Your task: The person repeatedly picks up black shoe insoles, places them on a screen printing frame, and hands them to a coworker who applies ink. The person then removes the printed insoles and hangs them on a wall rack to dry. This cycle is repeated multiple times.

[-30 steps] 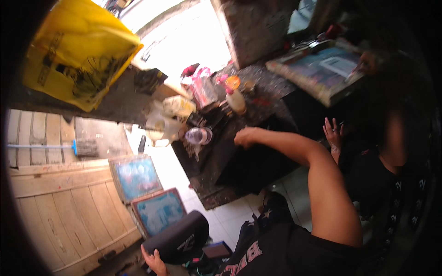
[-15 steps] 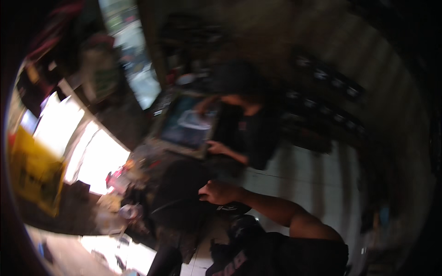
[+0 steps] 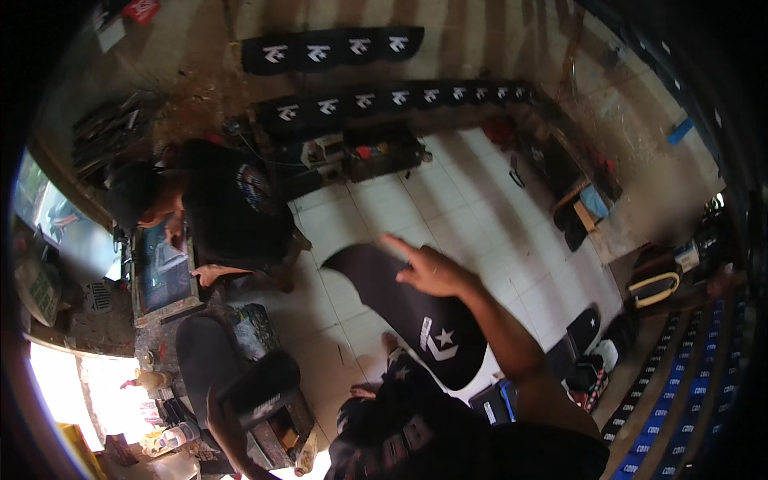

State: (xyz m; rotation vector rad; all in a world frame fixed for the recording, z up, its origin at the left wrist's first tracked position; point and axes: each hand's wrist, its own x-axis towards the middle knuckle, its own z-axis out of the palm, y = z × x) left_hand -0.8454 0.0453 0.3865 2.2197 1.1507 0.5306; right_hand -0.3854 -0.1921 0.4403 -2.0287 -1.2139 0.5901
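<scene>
My right hand (image 3: 436, 270) is at the upper edge of a long, curved black panel (image 3: 400, 308) bearing a white star and chevron. Its thumb lies over the panel, and one finger stretches past the edge; the other fingers are hidden. The panel appears held above the tiled floor. At the lower left, my left hand (image 3: 212, 402) is beside a smaller black piece (image 3: 260, 386) with a white mark. Its fingers are too dark and covered to make out. Just beyond lies a rounded dark panel (image 3: 202, 348) on the bench.
A person (image 3: 232, 200) in black bends over a framed screen (image 3: 164, 268) at the left. Marked black panels (image 3: 332, 50) line the far wall in two rows. At right are a yellow-handled tool (image 3: 654, 288) and printed strips (image 3: 672, 384). A low wooden stand (image 3: 280, 436) is near my legs.
The view has swung right and is sharper. My right hand has moved away from the dark rounded panel at the bench and is out over the floor with the star-marked panel.
</scene>
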